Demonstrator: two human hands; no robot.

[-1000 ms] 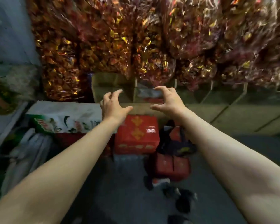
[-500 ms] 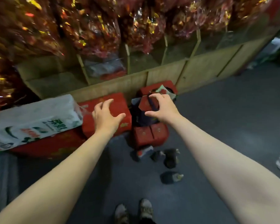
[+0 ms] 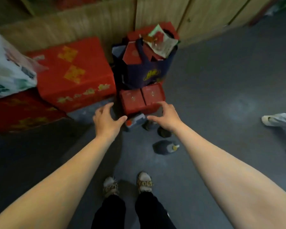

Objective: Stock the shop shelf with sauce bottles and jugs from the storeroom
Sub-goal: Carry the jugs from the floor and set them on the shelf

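Several dark sauce jugs stand on the grey floor in front of me. One dark jug (image 3: 165, 147) with a pale cap stands alone nearest my feet. A jug with a red cap (image 3: 135, 122) sits between my hands, and two more dark jugs (image 3: 163, 132) are partly hidden under my right wrist. My left hand (image 3: 107, 120) hovers just left of the red-capped jug, fingers spread and holding nothing. My right hand (image 3: 166, 116) hovers just right of it, fingers loosely bent, also holding nothing.
Two small red boxes (image 3: 141, 98) sit right behind the jugs, with a navy bag (image 3: 147, 71) of red boxes behind them. A big red carton (image 3: 74, 71) and a white sack (image 3: 5, 66) lie left. Wooden panelling (image 3: 89, 22) backs them. Another person's feet (image 3: 277, 120) stand at right.
My view has tilted down from the hanging sweet bags to the floor. Both hands have dropped from the bag and carton level to just above the jugs.
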